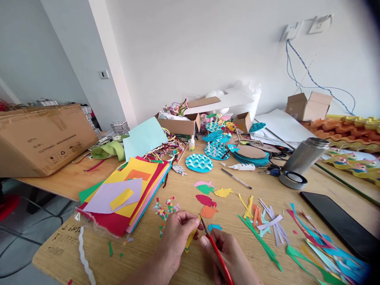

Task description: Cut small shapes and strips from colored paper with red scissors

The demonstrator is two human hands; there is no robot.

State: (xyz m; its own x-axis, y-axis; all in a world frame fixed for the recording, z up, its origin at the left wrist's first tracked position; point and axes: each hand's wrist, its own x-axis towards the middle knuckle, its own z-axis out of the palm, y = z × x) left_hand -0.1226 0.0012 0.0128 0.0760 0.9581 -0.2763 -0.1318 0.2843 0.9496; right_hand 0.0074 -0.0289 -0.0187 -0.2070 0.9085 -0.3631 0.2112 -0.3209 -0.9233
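Pinched in my left hand (179,233) is a narrow yellow paper strip (190,240), its lower end hanging below the fingers. My right hand (230,253) grips red-handled scissors (218,253), whose blade tips meet the top of the strip at my left fingertips. Just beyond my hands lie paper fish cutouts: an orange fish (208,211), a dark red fish (206,200), a yellow fish (223,192), a green fish (204,189) and a pink fish (203,183). A blue fish (214,227) is partly hidden behind my right hand.
Coloured paper sheets (118,198) are stacked at left, with confetti dots (162,208) beside them. Paper strips (261,237), a phone (335,225) and a steel flask (307,156) are at right. Behind stand a wavy blue disc (198,163), a glue bottle (244,167) and a pen (236,179).
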